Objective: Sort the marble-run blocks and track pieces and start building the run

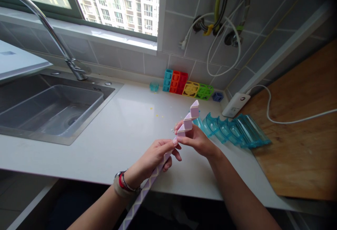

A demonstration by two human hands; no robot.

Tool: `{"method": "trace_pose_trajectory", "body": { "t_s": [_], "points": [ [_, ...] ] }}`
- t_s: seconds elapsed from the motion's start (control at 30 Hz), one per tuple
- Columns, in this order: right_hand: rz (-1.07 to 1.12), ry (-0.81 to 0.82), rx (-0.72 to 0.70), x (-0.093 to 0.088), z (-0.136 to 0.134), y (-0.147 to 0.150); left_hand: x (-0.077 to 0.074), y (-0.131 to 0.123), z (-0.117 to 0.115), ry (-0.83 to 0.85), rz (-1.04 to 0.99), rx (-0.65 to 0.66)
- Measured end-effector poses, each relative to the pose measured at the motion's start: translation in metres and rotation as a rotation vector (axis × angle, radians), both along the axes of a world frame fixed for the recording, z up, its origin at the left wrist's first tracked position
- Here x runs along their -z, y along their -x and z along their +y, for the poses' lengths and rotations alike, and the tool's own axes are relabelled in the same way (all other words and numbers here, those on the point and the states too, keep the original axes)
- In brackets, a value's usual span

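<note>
A long snake puzzle [154, 176] of lilac wedges with pale seams runs slantwise between both hands. Its lower part is a straight bar that passes below the counter's front edge, while the upper end is twisted into a stepped zigzag. My left hand [160, 152] is closed on the straight part, thumb on top. Just above it, my right hand [196, 138] grips the twisted part near its lowest step, with the thumb and fingers around it. The hands almost touch. Some right-hand fingers are hidden behind the puzzle.
Colourful plastic pieces [179, 82] line the wall, beside a small teal cup [154, 86]. Right of my hands lie curved translucent teal pieces [226, 128]. A white power bank [236, 104] with a cable leans by a wooden board [297, 128]. The sink [105, 98] is at left.
</note>
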State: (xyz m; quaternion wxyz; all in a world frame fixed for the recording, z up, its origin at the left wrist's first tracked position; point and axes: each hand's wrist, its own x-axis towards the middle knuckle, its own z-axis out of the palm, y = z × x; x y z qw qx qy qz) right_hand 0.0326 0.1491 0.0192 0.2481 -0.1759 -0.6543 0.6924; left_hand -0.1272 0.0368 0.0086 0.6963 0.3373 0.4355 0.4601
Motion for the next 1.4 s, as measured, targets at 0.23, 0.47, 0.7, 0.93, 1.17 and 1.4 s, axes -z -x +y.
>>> {"method": "trace_pose_trajectory", "body": {
  "t_s": [0.23,0.47,0.7,0.93,1.17,1.4],
  "points": [
    [0.007,-0.019,0.016,0.001,0.000,0.001,0.002,0.004,0.001,-0.013,-0.021,0.007],
    [-0.067,0.002,0.092,0.005,0.002,0.006,-0.002,0.011,0.002,-0.045,-0.039,-0.014],
    [0.005,-0.068,0.158,0.014,0.002,0.008,-0.002,0.013,0.002,-0.042,0.070,0.004],
    [0.055,-0.041,0.180,0.016,0.000,0.008,-0.003,0.013,0.002,-0.097,0.036,-0.001],
    [0.194,0.179,0.043,0.024,0.000,0.006,-0.003,0.013,-0.002,-0.157,-0.165,0.079],
    [0.234,0.472,-0.113,0.023,-0.010,0.011,0.000,0.008,-0.004,-0.208,-0.319,0.155]
  ]
}}
